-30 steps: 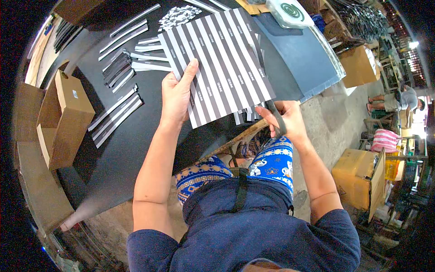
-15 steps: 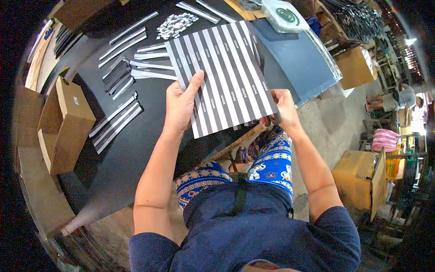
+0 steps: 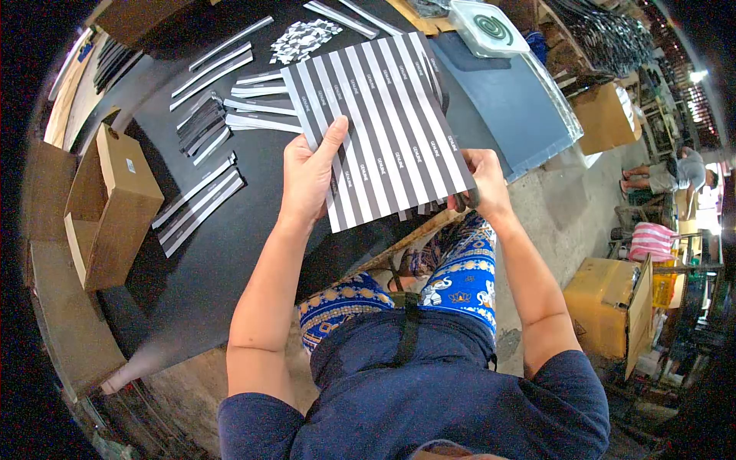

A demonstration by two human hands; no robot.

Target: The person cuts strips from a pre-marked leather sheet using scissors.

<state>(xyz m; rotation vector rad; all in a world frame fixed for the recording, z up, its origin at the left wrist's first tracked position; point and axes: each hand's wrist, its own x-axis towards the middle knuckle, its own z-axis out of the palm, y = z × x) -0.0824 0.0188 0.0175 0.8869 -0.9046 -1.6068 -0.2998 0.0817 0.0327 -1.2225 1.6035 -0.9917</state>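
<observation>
A sheet with black and white stripes and small printed words (image 3: 383, 130) is held up over the dark table. My left hand (image 3: 310, 172) is closed on its left edge, the thumb lying on top and the fingers underneath. At the sheet's lower right corner, my right hand (image 3: 484, 184) is closed around the dark handles of what look like scissors (image 3: 462, 201). Their blades are hidden by the sheet. Left of the sheet lie cut black and white strips (image 3: 264, 123), with a heap of small cut pieces (image 3: 305, 40) behind them.
An open cardboard box (image 3: 123, 203) stands on the table's left side. A blue-grey board (image 3: 510, 107) and a clear tub with a green coil (image 3: 489, 29) are at the back right. Cartons (image 3: 602, 307) stand on the floor to the right, where another person (image 3: 678, 170) is farther off.
The sheet and both hands stay nearly in place. My right hand and the dark handles have shifted slightly right. The whole view has moved a little.
</observation>
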